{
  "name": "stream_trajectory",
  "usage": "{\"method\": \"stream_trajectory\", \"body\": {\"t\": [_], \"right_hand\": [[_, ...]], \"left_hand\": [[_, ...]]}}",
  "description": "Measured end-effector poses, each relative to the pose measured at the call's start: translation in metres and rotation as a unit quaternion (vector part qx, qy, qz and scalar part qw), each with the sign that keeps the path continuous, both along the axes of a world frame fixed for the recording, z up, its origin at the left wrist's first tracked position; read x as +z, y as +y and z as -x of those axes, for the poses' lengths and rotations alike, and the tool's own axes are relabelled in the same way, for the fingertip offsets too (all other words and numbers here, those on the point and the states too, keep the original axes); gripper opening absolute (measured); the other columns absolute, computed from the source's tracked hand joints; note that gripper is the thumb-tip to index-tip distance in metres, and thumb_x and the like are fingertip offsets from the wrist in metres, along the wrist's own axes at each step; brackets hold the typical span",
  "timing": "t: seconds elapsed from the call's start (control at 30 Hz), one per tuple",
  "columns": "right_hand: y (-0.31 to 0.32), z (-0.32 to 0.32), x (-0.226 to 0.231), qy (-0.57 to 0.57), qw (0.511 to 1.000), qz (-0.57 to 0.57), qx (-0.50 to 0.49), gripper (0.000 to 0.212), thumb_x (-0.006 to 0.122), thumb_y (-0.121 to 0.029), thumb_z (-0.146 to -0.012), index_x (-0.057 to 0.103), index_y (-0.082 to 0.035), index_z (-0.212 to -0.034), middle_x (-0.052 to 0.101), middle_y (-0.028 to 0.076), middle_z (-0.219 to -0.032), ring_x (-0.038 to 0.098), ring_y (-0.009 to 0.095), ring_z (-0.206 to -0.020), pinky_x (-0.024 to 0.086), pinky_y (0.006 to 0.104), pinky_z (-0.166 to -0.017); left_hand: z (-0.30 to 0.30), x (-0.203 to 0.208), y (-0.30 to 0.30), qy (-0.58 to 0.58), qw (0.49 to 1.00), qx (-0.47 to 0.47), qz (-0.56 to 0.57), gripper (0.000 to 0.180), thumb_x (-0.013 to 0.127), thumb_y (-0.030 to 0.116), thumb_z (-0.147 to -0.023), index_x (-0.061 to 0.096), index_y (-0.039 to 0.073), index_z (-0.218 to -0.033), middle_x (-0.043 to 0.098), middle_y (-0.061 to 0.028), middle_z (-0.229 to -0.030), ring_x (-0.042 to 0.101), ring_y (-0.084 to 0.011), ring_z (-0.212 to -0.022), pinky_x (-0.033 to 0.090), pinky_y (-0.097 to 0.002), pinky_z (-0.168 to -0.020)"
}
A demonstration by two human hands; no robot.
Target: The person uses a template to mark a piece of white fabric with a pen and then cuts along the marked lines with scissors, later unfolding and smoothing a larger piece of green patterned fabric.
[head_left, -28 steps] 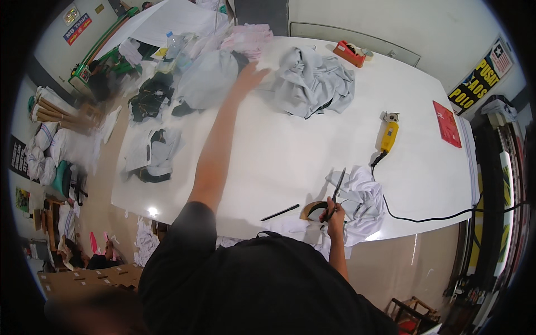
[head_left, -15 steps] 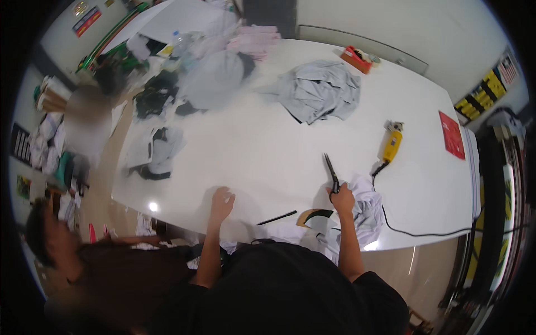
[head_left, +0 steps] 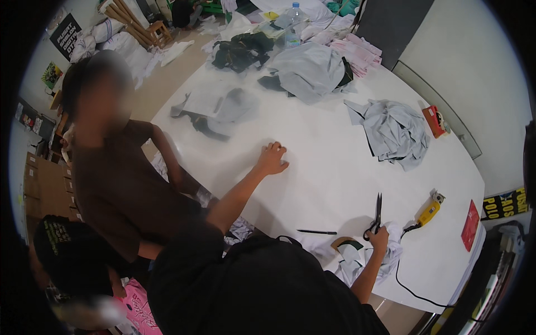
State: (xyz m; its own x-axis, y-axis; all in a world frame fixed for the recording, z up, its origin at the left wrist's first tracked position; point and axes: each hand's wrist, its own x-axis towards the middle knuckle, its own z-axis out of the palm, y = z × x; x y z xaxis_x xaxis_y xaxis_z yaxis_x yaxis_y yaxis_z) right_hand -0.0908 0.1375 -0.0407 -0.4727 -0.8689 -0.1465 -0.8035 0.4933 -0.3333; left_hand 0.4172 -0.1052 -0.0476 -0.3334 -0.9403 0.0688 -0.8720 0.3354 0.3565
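The right hand (head_left: 379,238) grips slender black scissors (head_left: 378,211), a thin black pen (head_left: 316,231) lying to its left; beneath the loosely spread, empty left hand (head_left: 272,159) is a smooth white table (head_left: 321,187).

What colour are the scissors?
The scissors look black; they show best in the head view.

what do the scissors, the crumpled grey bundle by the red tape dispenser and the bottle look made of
Scissors: probably metal blades, dark, thin and tapering; the dark handle loops could be metal or plastic.
Grey bundle: fabric, matte, lying in soft folds; the fibre can't be told.
Bottle: likely clear plastic, since it is see-through with a blue cap.
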Motion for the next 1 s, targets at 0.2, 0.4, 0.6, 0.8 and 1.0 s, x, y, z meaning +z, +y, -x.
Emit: {"method": "stream_trajectory", "body": {"t": [0.2,0.4,0.6,0.8,1.0], "right_hand": [[0.003,-0.041,0.012,0.045,0.998,0.026,-0.038,0.037,0.077,-0.023,-0.079,0.061,0.005,-0.095,0.066,0.024,-0.093,0.063,0.043,-0.092,0.05,0.0492,-0.081],[-0.022,-0.144,-0.009,0.031,0.983,0.179,-0.004,0.021,0.071,-0.014,-0.087,0.062,0.003,-0.096,0.064,0.021,-0.094,0.061,0.039,-0.089,0.048,0.0475,-0.082],[-0.144,-0.264,-0.002,-0.048,0.964,0.248,0.081,0.026,0.069,-0.01,-0.088,0.06,0.001,-0.11,0.063,0.02,-0.111,0.057,0.039,-0.108,0.044,0.0469,-0.096],[-0.21,-0.321,-0.019,0.043,0.975,0.218,0.025,0.041,0.072,-0.02,-0.086,0.057,0.0,-0.119,0.051,0.021,-0.129,0.043,0.039,-0.125,0.03,0.0535,-0.107],[-0.209,-0.331,-0.013,0.038,0.983,0.178,0.021,0.042,0.07,-0.022,-0.087,0.055,0.0,-0.119,0.051,0.019,-0.128,0.04,0.039,-0.126,0.027,0.0543,-0.108]], "left_hand": [[-0.005,-0.011,-0.087,-0.005,0.999,-0.029,0.041,0.044,0.072,0.036,-0.082,0.061,0.01,-0.116,0.053,-0.0112,-0.117,0.051,-0.0313,-0.114,0.04,-0.0498,-0.09],[-0.003,-0.022,-0.181,-0.018,0.999,-0.024,0.019,0.036,0.07,0.033,-0.083,0.062,0.009,-0.109,0.059,-0.0137,-0.114,0.058,-0.0344,-0.107,0.047,-0.0519,-0.083],[-0.017,0.011,-0.323,0.053,0.996,0.055,0.037,0.035,0.063,0.034,-0.087,0.061,0.007,-0.108,0.067,-0.0152,-0.108,0.064,-0.0327,-0.107,0.053,-0.0507,-0.084],[-0.102,0.057,-0.45,-0.006,0.971,0.189,0.148,0.034,0.066,0.029,-0.085,0.06,0.008,-0.111,0.063,-0.0209,-0.117,0.065,-0.0397,-0.104,0.054,-0.0521,-0.084],[-0.196,0.053,-0.488,-0.139,0.93,0.293,0.174,0.036,0.07,0.029,-0.086,0.066,0.009,-0.116,0.058,-0.0211,-0.126,0.063,-0.0399,-0.111,0.054,-0.0513,-0.089]]}}
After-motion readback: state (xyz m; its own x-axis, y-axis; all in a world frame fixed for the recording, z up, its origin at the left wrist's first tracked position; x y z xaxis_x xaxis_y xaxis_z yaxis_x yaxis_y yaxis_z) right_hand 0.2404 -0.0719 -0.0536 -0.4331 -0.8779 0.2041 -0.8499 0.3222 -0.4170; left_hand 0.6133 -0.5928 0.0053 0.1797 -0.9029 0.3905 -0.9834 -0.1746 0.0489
